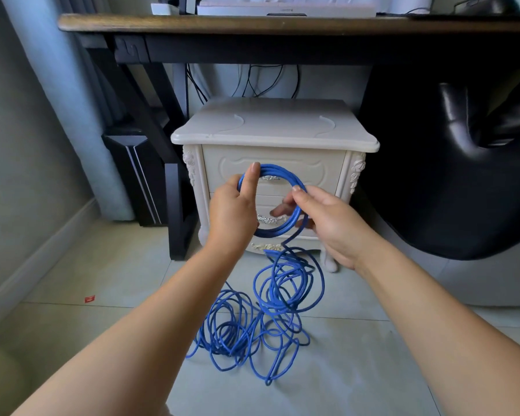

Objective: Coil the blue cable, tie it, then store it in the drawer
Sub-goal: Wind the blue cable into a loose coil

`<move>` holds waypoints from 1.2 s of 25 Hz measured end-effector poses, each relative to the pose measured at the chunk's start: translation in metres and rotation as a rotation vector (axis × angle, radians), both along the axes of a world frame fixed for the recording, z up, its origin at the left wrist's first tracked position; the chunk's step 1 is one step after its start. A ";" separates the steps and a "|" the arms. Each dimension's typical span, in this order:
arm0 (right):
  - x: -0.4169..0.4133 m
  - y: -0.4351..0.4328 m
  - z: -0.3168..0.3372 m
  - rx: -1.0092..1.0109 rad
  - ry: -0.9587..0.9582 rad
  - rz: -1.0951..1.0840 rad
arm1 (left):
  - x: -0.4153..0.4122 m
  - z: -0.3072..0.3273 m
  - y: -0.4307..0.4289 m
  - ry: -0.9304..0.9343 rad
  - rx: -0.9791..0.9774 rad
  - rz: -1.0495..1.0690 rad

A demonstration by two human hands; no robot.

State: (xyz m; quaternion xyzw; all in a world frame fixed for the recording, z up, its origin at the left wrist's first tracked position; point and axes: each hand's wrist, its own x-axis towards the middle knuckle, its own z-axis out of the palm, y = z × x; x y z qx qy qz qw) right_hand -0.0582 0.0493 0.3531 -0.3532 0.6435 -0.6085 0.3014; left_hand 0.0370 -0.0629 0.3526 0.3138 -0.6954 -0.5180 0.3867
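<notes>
A blue cable (278, 172) is wound into a small ring of several turns, held up in front of a cream nightstand. My left hand (233, 211) grips the ring's left side, thumb pointing up along it. My right hand (327, 223) pinches the ring's right side, fingers curled behind the strands. From the ring's bottom the cable drops to a loose tangled heap (252, 319) on the floor tiles. Both nightstand drawers (312, 172) are closed, their silver handles partly seen through the ring.
The nightstand (275, 127) stands under a dark wooden desk (252, 24). A black computer tower (138, 175) and desk leg stand to the left, a black leather chair (463, 163) to the right. A small red scrap (89, 299) lies on the floor.
</notes>
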 end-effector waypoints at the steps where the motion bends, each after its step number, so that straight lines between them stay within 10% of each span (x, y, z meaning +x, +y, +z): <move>1: 0.000 -0.001 0.000 -0.026 0.006 -0.034 | -0.001 0.000 0.004 0.035 0.038 -0.034; 5: 0.000 0.001 0.004 -0.193 -0.276 -0.015 | 0.005 0.008 0.004 0.032 0.124 -0.208; 9: -0.007 0.007 0.006 0.078 0.095 0.084 | 0.016 0.016 -0.002 -0.014 0.289 -0.513; 13: -0.002 0.007 0.011 0.377 0.557 0.142 | 0.009 0.011 0.003 -0.304 0.017 -0.593; 18: 0.002 0.009 0.015 0.324 0.630 0.090 | 0.011 0.016 -0.002 -0.408 -0.058 -0.586; 25: -0.005 0.014 0.004 0.129 -0.043 0.217 | 0.012 0.020 -0.002 -0.170 0.006 -0.406; 30: -0.010 0.016 0.003 0.021 -0.187 0.240 | 0.010 0.020 -0.006 0.071 0.345 -0.350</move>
